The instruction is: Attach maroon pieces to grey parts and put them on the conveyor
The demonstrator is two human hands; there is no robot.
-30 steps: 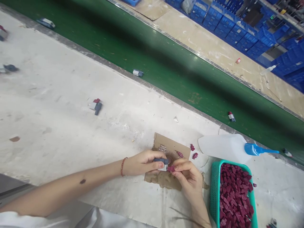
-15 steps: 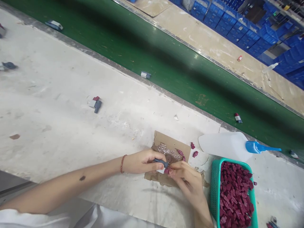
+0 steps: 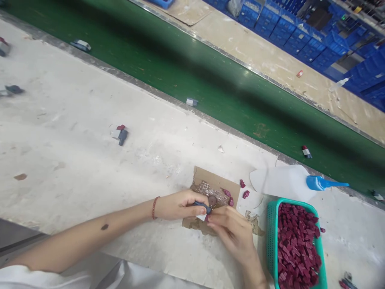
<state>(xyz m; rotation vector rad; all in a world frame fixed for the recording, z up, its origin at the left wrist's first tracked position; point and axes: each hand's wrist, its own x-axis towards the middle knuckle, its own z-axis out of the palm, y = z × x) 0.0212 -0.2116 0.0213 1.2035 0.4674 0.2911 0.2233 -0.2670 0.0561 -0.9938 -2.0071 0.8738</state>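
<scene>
Left hand (image 3: 183, 204) is clamped round the grey-and-white part (image 3: 203, 205), held above the cardboard (image 3: 210, 176); I see my right hand (image 3: 236, 233) with fingertips pinched on a maroon piece (image 3: 207, 218) at the part's end. I'd call the part light, stiff, maybe slick: grip it by its long sides. The maroon piece looks tiny and hard, best taken by its edges. Right of the cardboard, a green basket (image 3: 272, 237) brims with more.

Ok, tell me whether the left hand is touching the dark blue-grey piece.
Touching. The head view shows the left hand gripping the dark blue-grey piece, thumb lying against its near side with no gap.
</scene>
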